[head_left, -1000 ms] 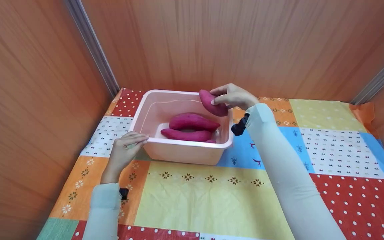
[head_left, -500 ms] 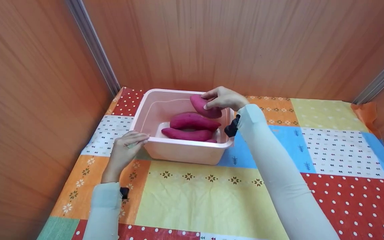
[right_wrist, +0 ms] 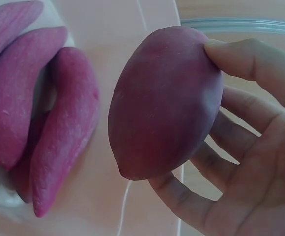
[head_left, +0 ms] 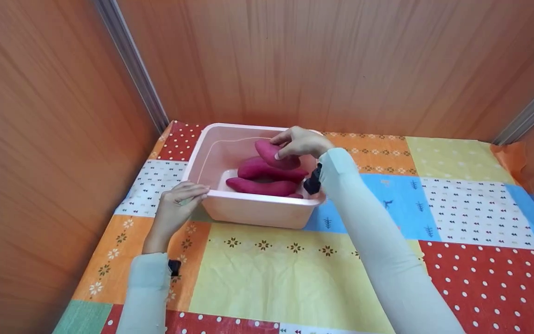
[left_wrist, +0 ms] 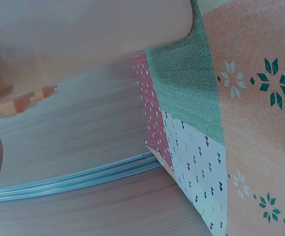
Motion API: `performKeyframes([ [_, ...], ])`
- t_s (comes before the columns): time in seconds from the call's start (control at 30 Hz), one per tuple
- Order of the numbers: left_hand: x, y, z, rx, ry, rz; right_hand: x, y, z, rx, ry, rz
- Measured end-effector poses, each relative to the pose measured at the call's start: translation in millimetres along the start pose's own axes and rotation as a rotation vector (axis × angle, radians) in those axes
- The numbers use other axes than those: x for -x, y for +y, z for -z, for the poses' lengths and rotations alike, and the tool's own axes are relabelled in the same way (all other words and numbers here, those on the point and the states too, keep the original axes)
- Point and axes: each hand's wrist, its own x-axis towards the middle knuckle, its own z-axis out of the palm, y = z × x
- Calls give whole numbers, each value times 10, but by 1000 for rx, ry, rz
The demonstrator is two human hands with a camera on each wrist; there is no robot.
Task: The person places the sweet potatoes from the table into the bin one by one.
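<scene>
My right hand [head_left: 301, 142] grips a purple-red sweet potato [right_wrist: 164, 105] between thumb and fingers, over the inside of a pink plastic tub [head_left: 253, 209]. Below it in the tub lie several more sweet potatoes [head_left: 262, 186], curved and side by side; the right wrist view shows a long one [right_wrist: 66, 128] nearest the held one. With its fingers and thumb my left hand [head_left: 176, 204] pinches the tub's rim at the near left corner. The left wrist view catches the tub's outer wall [left_wrist: 93, 34] and only a sliver of that hand at its left edge.
A patchwork-print cloth [head_left: 276, 273] covers the surface under the tub. Wood-grain panels [head_left: 267, 60] rise behind and on both sides, with grey metal strips [head_left: 132, 65] at the corners. Black wrist cameras [head_left: 313, 180] sit on both sleeves.
My right hand has carried the sweet potato left and down, from above the tub's right rim to over the sweet potatoes inside. The left hand stays on the rim.
</scene>
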Motion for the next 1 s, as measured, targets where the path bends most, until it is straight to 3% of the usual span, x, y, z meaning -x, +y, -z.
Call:
performKeyframes([
  [0.27, -15, -4, -2, 15, 3, 15, -73, 23, -116, 31, -25, 16],
  [0.53, -7, 18, -6, -5, -2, 76, -123, 24, -193, 39, -58, -10],
  [1.0, 1, -5, -17, 2, 1, 25, -133, 4, -208, 85, -47, 11],
])
